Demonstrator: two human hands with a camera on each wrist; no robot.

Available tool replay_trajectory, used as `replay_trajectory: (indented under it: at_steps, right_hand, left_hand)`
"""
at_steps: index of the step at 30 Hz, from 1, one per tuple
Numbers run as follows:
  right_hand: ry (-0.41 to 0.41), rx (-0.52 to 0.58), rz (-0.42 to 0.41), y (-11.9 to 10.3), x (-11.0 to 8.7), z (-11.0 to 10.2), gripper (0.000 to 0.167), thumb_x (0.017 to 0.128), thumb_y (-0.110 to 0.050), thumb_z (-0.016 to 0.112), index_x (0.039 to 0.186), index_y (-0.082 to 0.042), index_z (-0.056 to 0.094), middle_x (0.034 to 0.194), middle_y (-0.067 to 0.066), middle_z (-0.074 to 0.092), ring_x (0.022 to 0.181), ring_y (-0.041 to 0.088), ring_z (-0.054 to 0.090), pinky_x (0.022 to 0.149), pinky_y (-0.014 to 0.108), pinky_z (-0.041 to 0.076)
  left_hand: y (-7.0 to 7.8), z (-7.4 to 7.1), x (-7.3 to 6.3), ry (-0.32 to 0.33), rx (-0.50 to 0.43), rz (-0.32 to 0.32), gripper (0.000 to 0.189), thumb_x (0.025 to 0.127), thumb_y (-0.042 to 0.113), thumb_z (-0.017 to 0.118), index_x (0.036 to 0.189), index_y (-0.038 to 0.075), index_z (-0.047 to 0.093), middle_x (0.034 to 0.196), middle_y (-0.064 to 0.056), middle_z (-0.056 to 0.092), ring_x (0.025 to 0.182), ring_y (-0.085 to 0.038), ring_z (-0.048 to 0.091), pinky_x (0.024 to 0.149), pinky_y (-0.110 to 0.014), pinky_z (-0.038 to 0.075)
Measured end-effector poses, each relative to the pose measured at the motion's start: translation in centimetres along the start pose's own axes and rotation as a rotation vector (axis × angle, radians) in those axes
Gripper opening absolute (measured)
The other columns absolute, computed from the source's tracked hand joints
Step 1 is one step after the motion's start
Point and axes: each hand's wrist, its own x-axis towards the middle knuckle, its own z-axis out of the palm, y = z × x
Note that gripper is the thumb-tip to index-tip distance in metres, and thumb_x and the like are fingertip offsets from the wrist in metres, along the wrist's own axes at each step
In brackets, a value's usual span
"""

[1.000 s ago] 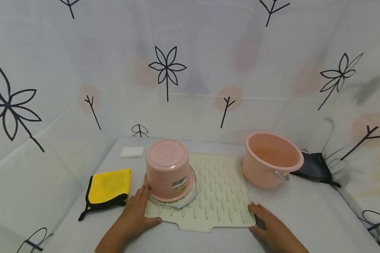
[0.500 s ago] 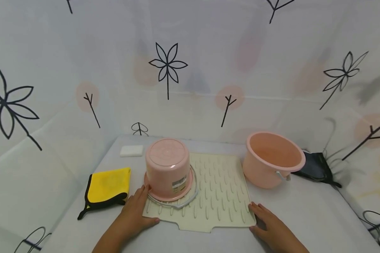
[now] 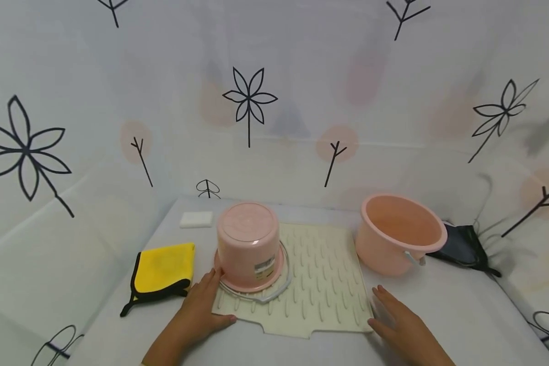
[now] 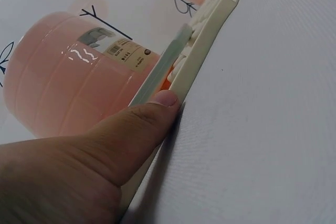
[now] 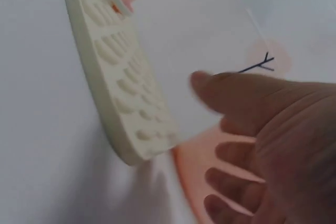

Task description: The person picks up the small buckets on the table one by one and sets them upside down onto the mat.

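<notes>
A cream ribbed draining mat (image 3: 325, 284) lies on the white table. Upside down on its left part stands a pink bucket (image 3: 244, 254), its grey handle (image 3: 274, 294) resting on the ribs. My left hand (image 3: 200, 311) rests at the mat's front left corner, fingers along the left side beside the bucket's rim. In the left wrist view the thumb (image 4: 152, 111) lies against the mat's edge. By the front right corner is my right hand (image 3: 402, 325), holding nothing. The right wrist view shows its thumb (image 5: 226, 90) apart from the mat, fingers loosely bent.
Right of the mat, an upright peach bucket (image 3: 377, 254) stands with a black cloth-like item (image 3: 462, 249) behind it. A folded yellow cloth with black trim (image 3: 164, 269) lies at left. Farther back is a small white block (image 3: 196, 219). A patterned curtain (image 3: 283, 168) borders the table.
My right hand has come away from the mat's right corner, its fingers moving off to the right. The left hand stays at its corner. The head view has shifted slightly.
</notes>
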Motion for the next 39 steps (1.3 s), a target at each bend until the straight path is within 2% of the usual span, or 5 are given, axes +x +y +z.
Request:
replay_trajectory:
  at_steps: [10, 18, 26, 33, 39]
  right_hand:
    - [0.367, -0.063, -0.101, -1.1, -1.3, -4.7, 0.081, 0.092, -0.04, 0.08, 0.156, -0.006, 0.045, 0.154, 0.03, 0.048, 0.137, 0.054, 0.045, 0.102, 0.075, 0.042]
    - [0.671, -0.007, -0.172, -1.5, 0.6, -6.2, 0.088, 0.087, -0.018, 0.086, 0.16, -0.005, 0.039, 0.159, 0.03, 0.032, 0.144, 0.055, 0.03, 0.105, 0.08, 0.033]
    - [0.746, -0.016, -0.239, -0.7, 3.3, -6.6, 0.094, 0.083, -0.02, 0.088, 0.161, -0.007, 0.036, 0.162, 0.03, 0.029, 0.145, 0.058, 0.023, 0.11, 0.083, 0.02]
    - [0.758, -0.107, -0.399, -0.2, 5.5, -7.8, 0.085, 0.078, -0.022, 0.091, 0.148, 0.004, 0.05, 0.141, 0.031, 0.052, 0.131, 0.054, 0.044, 0.106, 0.078, 0.032]
    - [0.655, -0.204, -0.291, -0.1, 6.3, -8.2, 0.082, 0.084, -0.036, 0.088, 0.146, 0.001, 0.049, 0.121, 0.027, 0.065, 0.113, 0.047, 0.055, 0.108, 0.077, 0.026]
  left_hand:
    - [0.1, -0.6, 0.0, 0.012, 0.035, 0.01, 0.135, 0.068, 0.071, 0.087, 0.17, 0.025, 0.012, 0.174, -0.015, 0.019, 0.157, -0.046, 0.024, 0.122, -0.073, 0.02]
    - [0.2, -0.9, -0.2, 0.012, 0.029, 0.011, 0.134, 0.069, 0.069, 0.088, 0.17, 0.023, 0.012, 0.174, -0.016, 0.019, 0.159, -0.044, 0.021, 0.123, -0.071, 0.017]
    - [0.0, -0.3, -0.1, -0.004, 0.016, 0.007, 0.134, 0.069, 0.07, 0.087, 0.17, 0.023, 0.012, 0.175, -0.015, 0.019, 0.159, -0.043, 0.021, 0.123, -0.071, 0.017]
    - [0.0, -0.3, -0.1, 0.001, 0.026, 0.027, 0.134, 0.07, 0.068, 0.088, 0.17, 0.021, 0.013, 0.174, -0.015, 0.02, 0.159, -0.041, 0.022, 0.124, -0.069, 0.016]
    - [0.0, -0.1, 0.1, -0.014, 0.028, 0.02, 0.134, 0.069, 0.07, 0.087, 0.17, 0.021, 0.013, 0.175, -0.014, 0.019, 0.159, -0.04, 0.021, 0.125, -0.069, 0.015]
